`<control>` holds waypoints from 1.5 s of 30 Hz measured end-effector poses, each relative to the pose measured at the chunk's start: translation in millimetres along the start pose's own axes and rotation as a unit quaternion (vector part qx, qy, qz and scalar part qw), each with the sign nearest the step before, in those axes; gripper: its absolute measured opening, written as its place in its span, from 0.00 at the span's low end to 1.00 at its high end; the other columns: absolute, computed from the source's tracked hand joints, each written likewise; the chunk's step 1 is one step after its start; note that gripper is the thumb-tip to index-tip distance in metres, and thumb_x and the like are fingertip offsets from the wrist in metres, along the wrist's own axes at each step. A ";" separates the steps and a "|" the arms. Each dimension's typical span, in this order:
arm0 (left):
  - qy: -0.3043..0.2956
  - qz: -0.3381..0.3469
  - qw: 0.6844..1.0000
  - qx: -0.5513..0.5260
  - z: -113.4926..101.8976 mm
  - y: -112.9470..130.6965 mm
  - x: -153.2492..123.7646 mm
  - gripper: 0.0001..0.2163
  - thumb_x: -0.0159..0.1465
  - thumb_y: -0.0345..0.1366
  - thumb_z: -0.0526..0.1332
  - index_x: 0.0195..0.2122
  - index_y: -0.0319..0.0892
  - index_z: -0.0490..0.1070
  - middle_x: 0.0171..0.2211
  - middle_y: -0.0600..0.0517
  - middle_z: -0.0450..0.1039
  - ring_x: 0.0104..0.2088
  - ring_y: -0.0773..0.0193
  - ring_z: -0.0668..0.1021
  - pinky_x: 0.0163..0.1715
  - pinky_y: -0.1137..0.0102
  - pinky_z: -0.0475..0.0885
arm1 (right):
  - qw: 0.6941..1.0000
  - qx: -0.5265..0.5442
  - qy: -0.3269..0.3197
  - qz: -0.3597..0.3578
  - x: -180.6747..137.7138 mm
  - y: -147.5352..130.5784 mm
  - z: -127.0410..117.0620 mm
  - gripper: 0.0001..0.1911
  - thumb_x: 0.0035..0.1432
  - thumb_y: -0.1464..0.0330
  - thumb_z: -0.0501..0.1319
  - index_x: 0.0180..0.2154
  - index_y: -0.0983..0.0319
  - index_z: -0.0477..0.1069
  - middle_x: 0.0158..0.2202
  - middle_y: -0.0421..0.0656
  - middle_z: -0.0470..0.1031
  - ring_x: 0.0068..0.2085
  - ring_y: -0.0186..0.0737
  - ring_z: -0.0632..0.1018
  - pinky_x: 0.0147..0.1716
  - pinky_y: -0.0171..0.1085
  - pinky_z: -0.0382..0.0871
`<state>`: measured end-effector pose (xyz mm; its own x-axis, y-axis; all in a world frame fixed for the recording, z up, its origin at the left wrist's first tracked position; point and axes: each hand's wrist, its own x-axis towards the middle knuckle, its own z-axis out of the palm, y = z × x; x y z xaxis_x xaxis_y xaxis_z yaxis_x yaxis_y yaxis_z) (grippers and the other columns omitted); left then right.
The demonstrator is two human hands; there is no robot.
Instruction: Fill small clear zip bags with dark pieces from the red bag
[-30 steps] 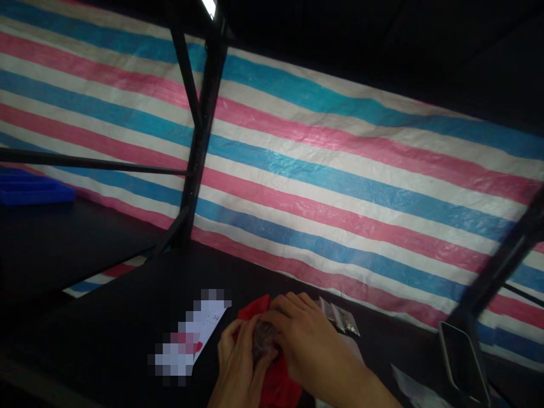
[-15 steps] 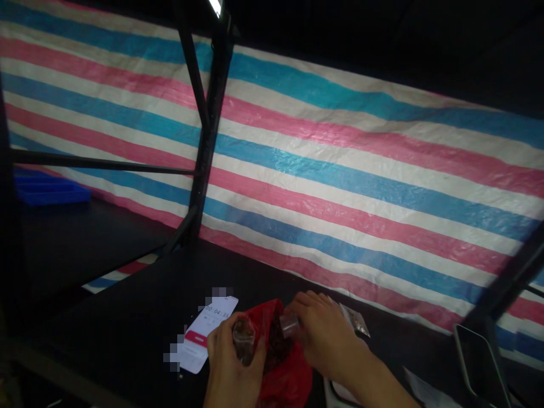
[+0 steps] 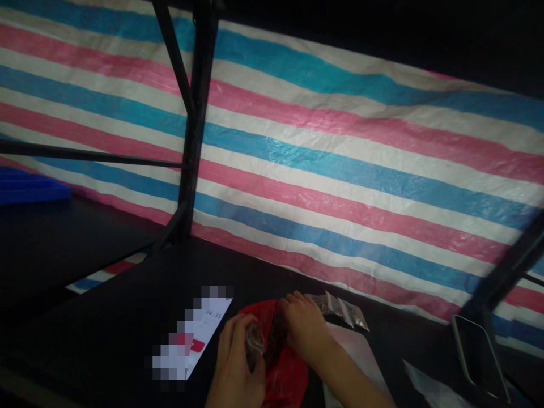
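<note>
A small clear plastic bag [image 3: 255,341] with brown contents is held upright in my left hand [image 3: 238,362], its fingers curled around it and its mouth facing up. Right beside it stands an opened red plastic bag [image 3: 287,379] with dark brown loose pieces [image 3: 277,334] inside. My right hand [image 3: 304,326] is closed and reaches into the red bag's mouth from the right. Its fingertips are partly hidden, and the small clear cup it held a moment earlier is out of sight behind them.
A lit phone [image 3: 208,323] with a timer lies left of the hands. Several filled small bags [image 3: 352,314] lie behind my right hand, and a pale flat object [image 3: 357,345] is under that forearm. A dark-screened phone [image 3: 480,357] and clear bags [image 3: 429,385] are at right.
My right hand has lowered and turned into the red bag, so the clear cup no longer shows. My left hand has shifted slightly right with the small bag. The camera view has moved a little.
</note>
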<state>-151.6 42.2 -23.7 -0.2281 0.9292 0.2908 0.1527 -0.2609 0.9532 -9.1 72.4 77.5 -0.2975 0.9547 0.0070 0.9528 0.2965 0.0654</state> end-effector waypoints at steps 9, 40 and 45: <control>0.048 -0.144 0.985 -0.086 -10.1 15.6 16.1 0.25 0.46 0.50 0.65 0.44 0.44 0.70 0.39 0.46 0.76 0.41 0.45 0.80 0.48 0.48 0.76 | 0.991 0.127 -0.015 -0.035 3.1 7.4 9.2 0.16 0.53 0.75 0.68 0.45 0.59 0.84 0.48 0.46 0.86 0.52 0.49 0.81 0.49 0.39 0.67; 0.251 -0.195 0.913 -0.255 31.8 30.0 0.8 0.23 0.54 0.41 0.70 0.50 0.46 0.67 0.38 0.53 0.73 0.36 0.58 0.78 0.38 0.60 0.77 | 0.955 0.283 -0.033 -0.085 -33.8 15.1 8.4 0.16 0.48 0.78 0.67 0.40 0.59 0.83 0.45 0.44 0.86 0.48 0.46 0.82 0.50 0.39 0.69; 0.268 -0.138 0.926 -0.228 36.8 31.3 0.9 0.20 0.55 0.43 0.70 0.45 0.46 0.65 0.36 0.56 0.68 0.36 0.59 0.77 0.37 0.62 0.77 | 0.907 0.416 -0.059 -0.037 -35.4 23.5 21.7 0.21 0.49 0.80 0.63 0.43 0.59 0.84 0.42 0.41 0.88 0.41 0.41 0.86 0.37 0.32 0.75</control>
<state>-111.7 44.6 3.3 -0.6609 0.7456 -0.0860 -0.3769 -0.2305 0.8971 25.1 46.1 57.2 -0.4009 0.9129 -0.0764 0.6611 0.2306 -0.7140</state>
